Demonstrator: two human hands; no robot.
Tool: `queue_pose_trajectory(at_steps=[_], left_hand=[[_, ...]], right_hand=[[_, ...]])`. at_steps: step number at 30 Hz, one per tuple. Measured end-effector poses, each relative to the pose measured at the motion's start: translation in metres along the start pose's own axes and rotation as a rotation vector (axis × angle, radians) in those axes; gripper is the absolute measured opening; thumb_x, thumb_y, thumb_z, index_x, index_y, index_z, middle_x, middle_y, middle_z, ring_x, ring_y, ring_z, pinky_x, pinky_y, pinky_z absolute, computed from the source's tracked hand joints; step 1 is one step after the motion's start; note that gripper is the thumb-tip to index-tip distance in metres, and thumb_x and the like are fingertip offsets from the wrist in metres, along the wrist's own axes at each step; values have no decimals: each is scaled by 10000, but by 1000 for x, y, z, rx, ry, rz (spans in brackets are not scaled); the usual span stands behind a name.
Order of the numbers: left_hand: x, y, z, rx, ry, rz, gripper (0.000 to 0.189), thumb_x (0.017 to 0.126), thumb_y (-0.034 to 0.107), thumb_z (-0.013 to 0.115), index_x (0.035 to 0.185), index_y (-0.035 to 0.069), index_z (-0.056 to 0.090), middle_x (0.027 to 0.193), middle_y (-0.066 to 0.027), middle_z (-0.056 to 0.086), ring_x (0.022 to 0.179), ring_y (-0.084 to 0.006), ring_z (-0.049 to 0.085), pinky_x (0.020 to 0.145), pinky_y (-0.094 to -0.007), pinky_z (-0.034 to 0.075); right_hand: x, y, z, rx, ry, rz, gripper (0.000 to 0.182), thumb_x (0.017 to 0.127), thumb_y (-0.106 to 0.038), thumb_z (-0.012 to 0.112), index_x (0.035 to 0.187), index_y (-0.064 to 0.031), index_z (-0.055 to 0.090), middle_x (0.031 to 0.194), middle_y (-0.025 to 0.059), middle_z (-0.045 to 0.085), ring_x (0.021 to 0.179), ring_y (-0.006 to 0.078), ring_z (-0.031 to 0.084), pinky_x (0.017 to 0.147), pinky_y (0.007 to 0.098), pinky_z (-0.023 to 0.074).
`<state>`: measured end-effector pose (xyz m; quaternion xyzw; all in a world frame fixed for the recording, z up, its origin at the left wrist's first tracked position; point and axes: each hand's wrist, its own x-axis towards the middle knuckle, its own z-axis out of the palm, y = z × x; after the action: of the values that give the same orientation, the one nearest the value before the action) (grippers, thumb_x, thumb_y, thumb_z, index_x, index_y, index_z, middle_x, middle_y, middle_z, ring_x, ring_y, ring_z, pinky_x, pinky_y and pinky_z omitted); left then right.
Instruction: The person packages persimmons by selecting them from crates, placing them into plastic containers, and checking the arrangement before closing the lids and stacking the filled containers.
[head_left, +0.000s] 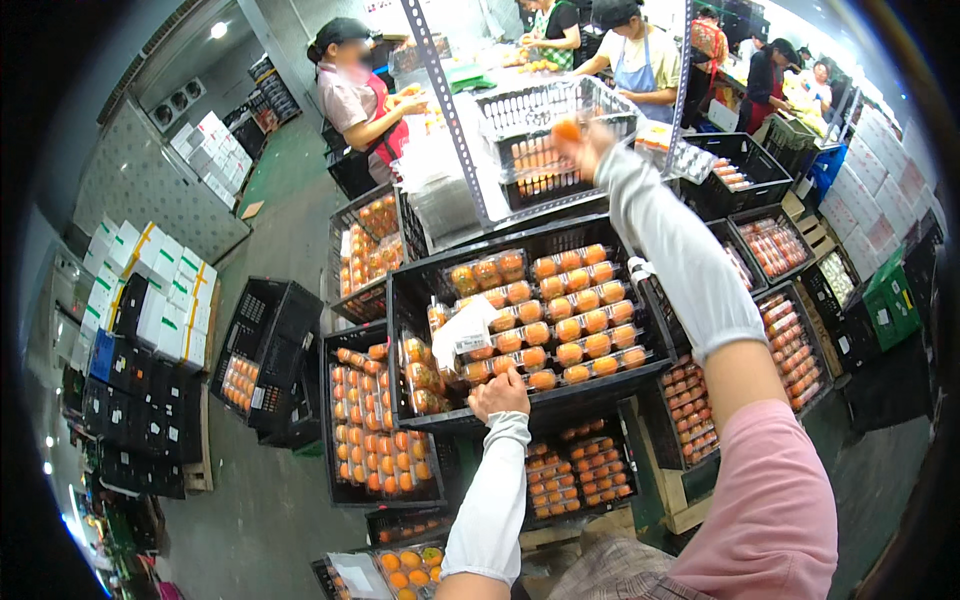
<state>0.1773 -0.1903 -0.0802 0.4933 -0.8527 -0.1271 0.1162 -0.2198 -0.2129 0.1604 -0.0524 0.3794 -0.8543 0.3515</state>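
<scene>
Before me a large black plastic crate (529, 322) holds rows of clear plastic packs of orange fruit (592, 322). My left hand (499, 394) rests with curled fingers at the crate's near rim, touching or very close to a pack; whether it grips anything is unclear. A white paper with a printed label (472, 341) lies on the packs to its upper left. My right hand (592, 150), blurred by motion, is stretched far forward over a black crate (555, 109) on the white worktable, with an orange fruit (568, 133) at its fingers.
Perforated metal posts (450, 112) rise at the worktable. More crates of packed fruit (379, 427) stand left, below and right of the large crate. Several co-workers stand at tables beyond, one person (356, 105) at the far left of the worktable. White boxes (161, 285) are stacked at left.
</scene>
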Motion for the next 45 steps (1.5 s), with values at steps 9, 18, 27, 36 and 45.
queue_pose_trajectory(at_steps=[9, 18, 27, 36, 45], left_hand=[[19, 0, 4, 44, -104, 213, 445, 962, 349, 462, 700, 93, 714, 686, -142, 700, 647, -315, 672, 775, -443, 409], [21, 4, -6, -84, -126, 78, 350, 903, 387, 527, 765, 131, 723, 701, -131, 708, 671, -311, 689, 788, -435, 426], [22, 0, -9, -63, -152, 25, 350, 941, 329, 503, 772, 113, 721, 688, -143, 704, 635, -307, 674, 783, -414, 415], [24, 3, -16, -88, -195, 8, 303, 927, 326, 527, 776, 127, 700, 682, -145, 696, 648, -315, 668, 801, -407, 409], [23, 2, -7, -96, -126, 18, 311, 927, 323, 517, 765, 126, 695, 680, -149, 693, 656, -318, 666, 812, -412, 407]], right_hand=[[19, 70, -4, -976, -307, 111, 363, 918, -218, 708, 1254, -104, 634, 1036, 58, 717, 812, 149, 713, 571, 243, 551], [1, 183, 38, -1167, -390, 232, 547, 944, -301, 687, 1423, -115, 499, 1199, 57, 658, 967, 185, 688, 678, 301, 544], [26, 216, 121, -1200, -422, 225, 681, 910, -327, 721, 1492, -154, 413, 1373, 63, 549, 1096, 208, 618, 874, 369, 531], [67, 232, 131, -1355, -350, 154, 772, 875, -360, 719, 1506, -83, 370, 1227, 81, 668, 1139, 229, 606, 827, 392, 514], [75, 257, 126, -1306, -215, 129, 540, 863, -357, 731, 1357, -183, 599, 1354, 88, 574, 1253, 269, 526, 944, 427, 496]])
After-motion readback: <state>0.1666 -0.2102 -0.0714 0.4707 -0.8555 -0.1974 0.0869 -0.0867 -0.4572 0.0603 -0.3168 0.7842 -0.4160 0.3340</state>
